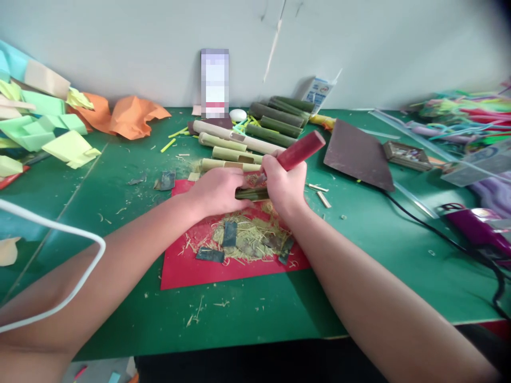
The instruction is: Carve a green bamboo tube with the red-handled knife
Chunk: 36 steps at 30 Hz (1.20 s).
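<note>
My left hand (219,191) is closed around a short green bamboo tube (251,193) lying over the red sheet (175,271). In my right hand (285,183) is a carving tool with a thick red handle (305,149), tilted up to the right. Its working end points down towards the bamboo and is mostly hidden by my fingers. Below my hands a heap of pale shavings (251,239) covers the sheet, with dark cut pieces such as one bamboo chip (230,234) among it.
Several bamboo tubes (275,129), some notched, lie behind my hands. A dark board (355,154) and a purple device with a black cable (475,229) are to the right. Folded paper (51,119) fills the far left. A phone (214,82) leans on the wall. A white cable (96,239) crosses the left foreground.
</note>
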Tool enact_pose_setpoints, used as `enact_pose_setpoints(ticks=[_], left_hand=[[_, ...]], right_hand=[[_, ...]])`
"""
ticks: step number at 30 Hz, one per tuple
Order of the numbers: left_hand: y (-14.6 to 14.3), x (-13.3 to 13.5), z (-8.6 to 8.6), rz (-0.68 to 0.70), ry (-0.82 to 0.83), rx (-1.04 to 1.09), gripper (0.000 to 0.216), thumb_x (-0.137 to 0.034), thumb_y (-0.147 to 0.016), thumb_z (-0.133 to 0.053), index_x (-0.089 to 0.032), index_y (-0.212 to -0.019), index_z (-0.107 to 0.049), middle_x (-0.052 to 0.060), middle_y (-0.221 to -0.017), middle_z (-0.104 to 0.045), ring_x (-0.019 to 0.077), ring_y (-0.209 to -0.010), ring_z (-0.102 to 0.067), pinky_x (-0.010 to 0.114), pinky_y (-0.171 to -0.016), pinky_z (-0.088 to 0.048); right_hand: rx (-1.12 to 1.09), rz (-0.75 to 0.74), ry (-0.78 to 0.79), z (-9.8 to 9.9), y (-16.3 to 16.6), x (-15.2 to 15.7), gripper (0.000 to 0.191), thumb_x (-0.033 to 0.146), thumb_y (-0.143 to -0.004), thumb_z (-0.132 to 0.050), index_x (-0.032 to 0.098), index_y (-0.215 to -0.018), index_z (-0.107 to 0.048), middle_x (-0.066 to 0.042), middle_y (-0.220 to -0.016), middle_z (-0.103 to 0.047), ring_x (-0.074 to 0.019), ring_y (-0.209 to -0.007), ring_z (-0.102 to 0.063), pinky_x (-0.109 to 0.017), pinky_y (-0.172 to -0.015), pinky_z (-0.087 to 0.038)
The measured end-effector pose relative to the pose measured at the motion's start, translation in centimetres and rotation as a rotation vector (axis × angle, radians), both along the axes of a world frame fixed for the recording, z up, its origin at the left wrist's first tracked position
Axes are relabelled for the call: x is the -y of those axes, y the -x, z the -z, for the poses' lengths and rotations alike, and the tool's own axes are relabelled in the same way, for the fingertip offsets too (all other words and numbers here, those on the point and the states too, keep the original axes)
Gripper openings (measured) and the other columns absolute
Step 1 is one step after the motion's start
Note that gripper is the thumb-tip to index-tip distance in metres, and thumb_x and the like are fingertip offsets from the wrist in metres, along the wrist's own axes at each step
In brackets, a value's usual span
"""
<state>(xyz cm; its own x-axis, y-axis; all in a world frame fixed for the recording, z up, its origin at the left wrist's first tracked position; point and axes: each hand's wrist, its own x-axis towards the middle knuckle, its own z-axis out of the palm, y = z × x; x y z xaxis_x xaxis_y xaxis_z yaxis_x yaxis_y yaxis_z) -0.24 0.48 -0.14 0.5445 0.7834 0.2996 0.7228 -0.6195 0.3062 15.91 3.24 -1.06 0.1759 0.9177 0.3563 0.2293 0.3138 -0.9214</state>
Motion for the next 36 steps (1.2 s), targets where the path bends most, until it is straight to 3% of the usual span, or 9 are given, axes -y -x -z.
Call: enact_pose_setpoints(ticks=[8, 18, 23, 27, 36], left_hand=[[-0.2, 0.6, 0.4, -0.005, -0.101, -0.052, 0.031, -0.038, -0.079, -0.073, -0.018, -0.103, -0.073, 0.009, -0.096, -0.070, 0.0261, -0.092, -0.068, 0.036, -0.074, -0.055], [-0.2, 0.5, 0.4, 0.013, -0.104, -0.030, 0.028, -0.037, -0.080, -0.072, -0.019, -0.102, -0.074, 0.007, -0.098, -0.071, 0.0254, -0.093, -0.068, 0.035, -0.076, -0.055], [-0.1, 0.4, 0.3, 0.010, -0.077, -0.019, 0.026, -0.036, -0.081, -0.071, -0.022, -0.103, -0.074, 0.006, -0.096, -0.072, 0.0245, -0.093, -0.069, 0.036, -0.078, -0.055], [-0.1, 0.5, 0.2, 0.010, -0.087, -0.042, 0.029, -0.036, -0.080, -0.072, -0.019, -0.105, -0.074, 0.009, -0.105, -0.072, 0.0261, -0.098, -0.068, 0.037, -0.081, -0.056], [-0.2, 0.8, 0.1, -0.005, -0.080, -0.055, 0.033, -0.036, -0.080, -0.072, -0.017, -0.107, -0.073, 0.010, -0.104, -0.072, 0.0279, -0.097, -0.069, 0.038, -0.078, -0.056]], right_hand=[[-0.007, -0.021, -0.010, -0.1, 0.1, 0.6, 0.017, 0.020, -0.072, -0.057, 0.022, -0.057, -0.047, 0.004, -0.055, -0.048, -0.0109, -0.052, -0.045, -0.028, -0.050, -0.039], [-0.002, -0.076, -0.071, -0.3, 0.3, 0.9, 0.018, 0.020, -0.070, -0.058, 0.022, -0.057, -0.046, 0.004, -0.054, -0.046, -0.0107, -0.053, -0.043, -0.028, -0.052, -0.038], [0.032, -0.125, 0.024, -0.4, 0.1, 1.1, 0.020, 0.017, -0.068, -0.056, 0.022, -0.053, -0.043, 0.004, -0.050, -0.042, -0.0100, -0.050, -0.039, -0.027, -0.046, -0.033], [-0.071, -0.051, -0.009, 0.0, -0.2, 0.7, 0.015, 0.023, -0.074, -0.055, 0.022, -0.060, -0.048, 0.004, -0.056, -0.047, -0.0113, -0.053, -0.046, -0.028, -0.050, -0.040], [0.023, -0.036, -0.040, -0.3, 0.2, 0.8, 0.018, 0.024, -0.072, -0.058, 0.021, -0.056, -0.049, 0.004, -0.055, -0.046, -0.0108, -0.056, -0.041, -0.027, -0.053, -0.037]])
